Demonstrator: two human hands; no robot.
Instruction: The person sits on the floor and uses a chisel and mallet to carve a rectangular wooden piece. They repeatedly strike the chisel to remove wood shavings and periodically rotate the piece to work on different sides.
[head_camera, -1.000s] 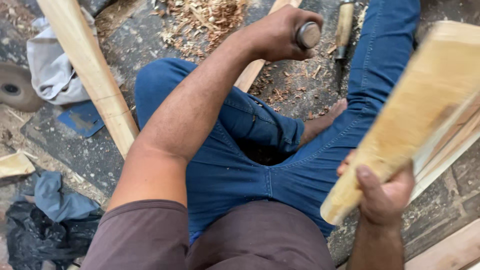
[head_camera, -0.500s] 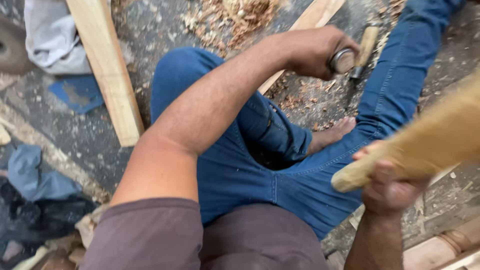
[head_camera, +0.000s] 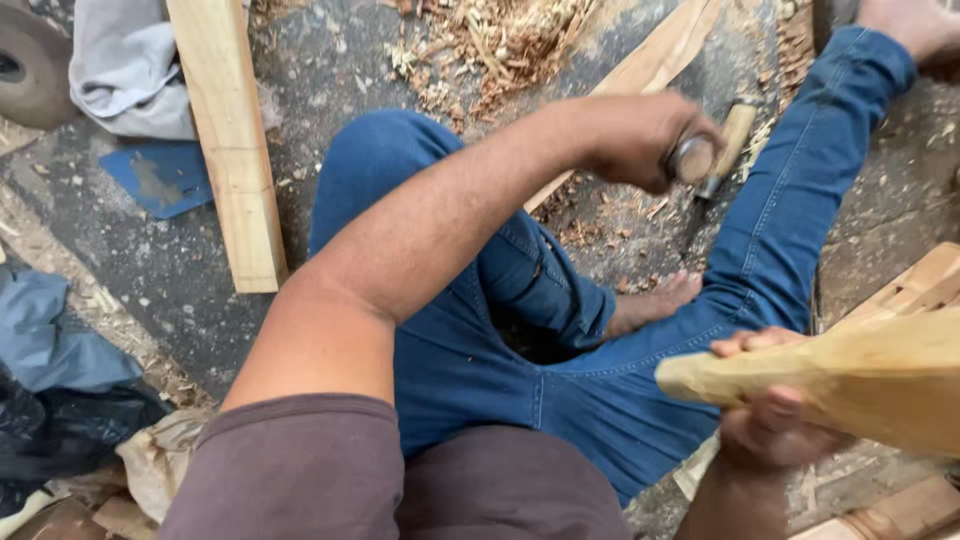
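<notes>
1. Since 0.5 s ago: wooden blank (head_camera: 850, 375) swung flatter, now right of knee.
2. Right hand (head_camera: 775, 420) grips blank's narrow end.
3. Left hand (head_camera: 630, 135) fisted on round-ended tool (head_camera: 692, 160), beside chisel (head_camera: 728, 145), above knee.

the person sits on the floor (head_camera: 180, 300) with legs spread. the left hand (head_camera: 640, 140) reaches forward between the legs, its grip closed round a tool handle (head_camera: 692, 160), just beside a chisel (head_camera: 728, 145) lying on the floor. wood shavings (head_camera: 500, 40) lie beyond the left knee. a plank (head_camera: 230, 140) lies left of that knee, with a cloth (head_camera: 125, 70) further left. at lower right the right hand (head_camera: 775, 420) clasps a carved wooden piece (head_camera: 850, 375) over the right thigh.
</notes>
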